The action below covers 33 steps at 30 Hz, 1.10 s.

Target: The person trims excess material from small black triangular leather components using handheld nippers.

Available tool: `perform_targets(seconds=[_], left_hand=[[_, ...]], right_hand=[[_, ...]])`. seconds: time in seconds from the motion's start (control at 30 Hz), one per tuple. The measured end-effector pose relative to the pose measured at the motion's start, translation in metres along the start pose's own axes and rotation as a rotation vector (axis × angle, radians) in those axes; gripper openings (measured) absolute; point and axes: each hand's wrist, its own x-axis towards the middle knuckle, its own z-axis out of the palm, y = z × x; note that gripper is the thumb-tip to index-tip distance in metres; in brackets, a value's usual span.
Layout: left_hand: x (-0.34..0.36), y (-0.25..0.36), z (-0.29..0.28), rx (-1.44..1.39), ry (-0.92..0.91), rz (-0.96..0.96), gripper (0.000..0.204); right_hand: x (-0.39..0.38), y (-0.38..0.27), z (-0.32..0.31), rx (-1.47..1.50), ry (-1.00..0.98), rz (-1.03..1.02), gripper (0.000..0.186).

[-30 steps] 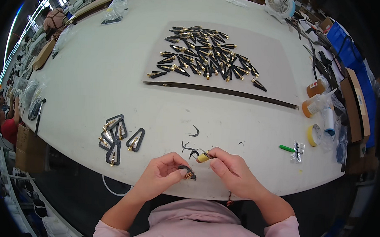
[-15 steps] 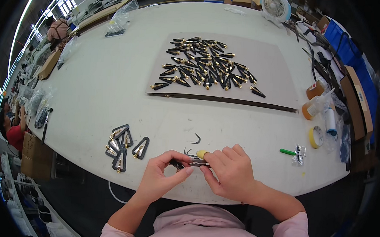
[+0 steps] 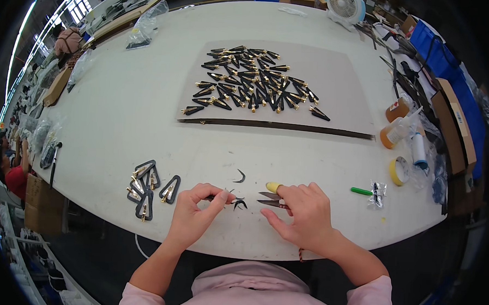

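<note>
My left hand [image 3: 195,221] pinches a small dark piece [image 3: 212,198], partly hidden by my fingers. My right hand [image 3: 307,218] grips small scissors [image 3: 269,200] with their blades apart; a yellow cover [image 3: 273,186] is on one of its fingertips. The scissor tips are to the right of the left-hand piece, separated from it. Curved black scraps [image 3: 240,177] lie between and beyond my hands. To the left, several grey triangular pieces with gold clips [image 3: 171,188] lie in a loose group on the white table [image 3: 120,114].
A grey sheet [image 3: 346,80] holds many black-and-gold clips [image 3: 247,79]. Along the right stand bottles [image 3: 389,138], yellow tape [image 3: 399,171], cardboard [image 3: 450,123], blue bins [image 3: 434,52] and a green-handled tool [image 3: 360,191]. A fan [image 3: 343,7] is at the back. Co-workers [image 3: 17,178] work at far left.
My hands, together half a second ago, are now apart. The scissors have drawn away to the right from the dark piece, and my left hand has shifted slightly left and up.
</note>
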Motion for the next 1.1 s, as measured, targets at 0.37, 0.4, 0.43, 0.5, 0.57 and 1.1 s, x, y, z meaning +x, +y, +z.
perform_targets(seconds=[0.37,0.4,0.43,0.5,0.57,1.1], left_hand=[[0.002,0.016,0.023,-0.509,-0.046,-0.249,0.019],[-0.001,0.018,0.024,-0.49,-0.086,-0.202,0.023],[-0.003,0.019,0.024,-0.49,-0.089,-0.203,0.023],[-0.009,0.019,0.024,-0.655,-0.149,-0.189,0.022],[-0.014,0.02,0.023,-0.62,-0.153,-0.165,0.019],[-0.03,0.009,0.014,-0.33,-0.076,0.082,0.008]], right_hand=[[0.014,-0.023,0.002,0.825,-0.13,0.501,0.022],[0.013,-0.023,0.003,0.826,-0.141,0.468,0.022],[0.013,-0.022,0.003,0.827,-0.154,0.434,0.022],[0.007,-0.015,0.01,0.912,-0.187,0.495,0.02],[0.006,-0.011,0.009,0.998,-0.223,0.556,0.018],[0.001,-0.026,0.005,1.164,-0.354,0.75,0.011]])
